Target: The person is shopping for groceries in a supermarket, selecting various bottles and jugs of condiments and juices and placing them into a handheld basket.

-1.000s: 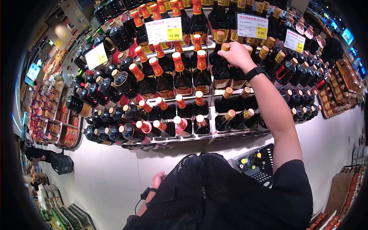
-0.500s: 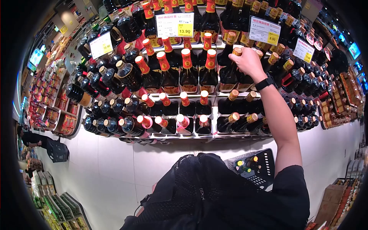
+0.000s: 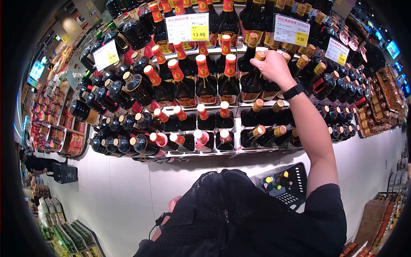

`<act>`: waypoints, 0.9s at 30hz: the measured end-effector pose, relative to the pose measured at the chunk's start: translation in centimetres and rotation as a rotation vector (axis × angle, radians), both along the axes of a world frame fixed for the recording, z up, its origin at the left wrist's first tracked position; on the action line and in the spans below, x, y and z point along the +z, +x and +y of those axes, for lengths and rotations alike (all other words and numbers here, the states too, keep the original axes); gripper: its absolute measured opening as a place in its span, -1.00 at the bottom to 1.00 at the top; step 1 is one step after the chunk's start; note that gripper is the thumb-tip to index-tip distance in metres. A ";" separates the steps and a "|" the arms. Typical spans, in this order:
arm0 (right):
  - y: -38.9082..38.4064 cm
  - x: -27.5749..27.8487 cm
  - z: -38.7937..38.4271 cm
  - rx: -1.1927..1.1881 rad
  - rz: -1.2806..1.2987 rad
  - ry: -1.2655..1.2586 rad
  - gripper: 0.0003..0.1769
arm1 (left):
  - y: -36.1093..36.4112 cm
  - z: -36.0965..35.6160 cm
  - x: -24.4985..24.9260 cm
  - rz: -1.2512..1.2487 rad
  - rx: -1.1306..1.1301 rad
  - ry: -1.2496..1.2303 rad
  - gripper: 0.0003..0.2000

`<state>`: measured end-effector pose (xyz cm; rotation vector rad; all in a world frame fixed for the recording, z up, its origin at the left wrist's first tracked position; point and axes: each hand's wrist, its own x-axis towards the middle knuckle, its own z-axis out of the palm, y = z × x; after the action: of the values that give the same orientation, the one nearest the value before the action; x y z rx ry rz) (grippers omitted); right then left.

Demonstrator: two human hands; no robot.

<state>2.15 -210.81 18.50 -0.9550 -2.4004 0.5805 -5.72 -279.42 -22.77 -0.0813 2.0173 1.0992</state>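
My right hand (image 3: 274,68) reaches up to the shelf, its fingers closed round the neck of a dark sauce bottle (image 3: 251,83) with a gold cap. That bottle stands in the front row of its tier. To its left are dark bottles with red and yellow neck wraps (image 3: 202,79). More gold-capped bottles (image 3: 302,62) stand to the right of the hand. Low beside my body, my left hand (image 3: 174,203) shows only in part; the clothing hides most of it and its fingers cannot be made out.
A dark shopping basket (image 3: 302,171) with several bottles in it is at my right side. Price signs (image 3: 187,28) stand above the bottle tiers. At the left, a person in dark clothes carries a basket (image 3: 65,172). Stacked cartons (image 3: 370,218) are at the lower right.
My right hand stays on the same bottle's neck. The shelf has shifted slightly left in the view. Part of my left hand now shows beside my body.
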 end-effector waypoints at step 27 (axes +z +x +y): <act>2.4 4.1 -1.3 -0.106 0.212 0.010 -0.31 | -0.2 0.2 1.1 0.308 -0.413 0.029 -0.68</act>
<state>4.54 -212.15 22.61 -0.9591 -2.1500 0.5984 -5.95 -279.24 -21.63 0.5268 2.1538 0.9136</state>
